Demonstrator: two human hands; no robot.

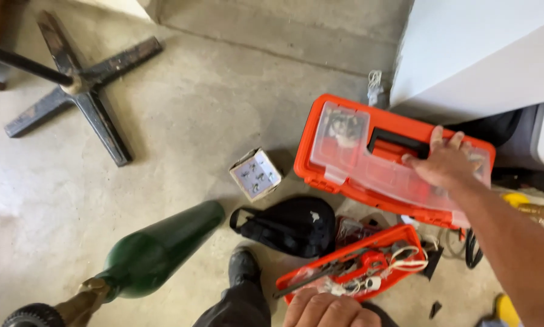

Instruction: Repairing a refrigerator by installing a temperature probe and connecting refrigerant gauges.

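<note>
Your left hand (pixel 326 310), bottom centre: fingers curled, gripping the orange tool tray (pixel 357 266). Your right hand (pixel 446 160), centre right: spread flat on the orange toolbox (pixel 369 154) lid. Lower left: green gas cylinder (pixel 154 251). Centre: black pouch (pixel 290 225), small box (pixel 255 174).

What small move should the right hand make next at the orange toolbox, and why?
Probably curl the right hand around the black handle of the orange toolbox. The palm lies flat on the clear lid beside the handle, gripping nothing, while the left hand holds the orange tray of tools below.
</note>
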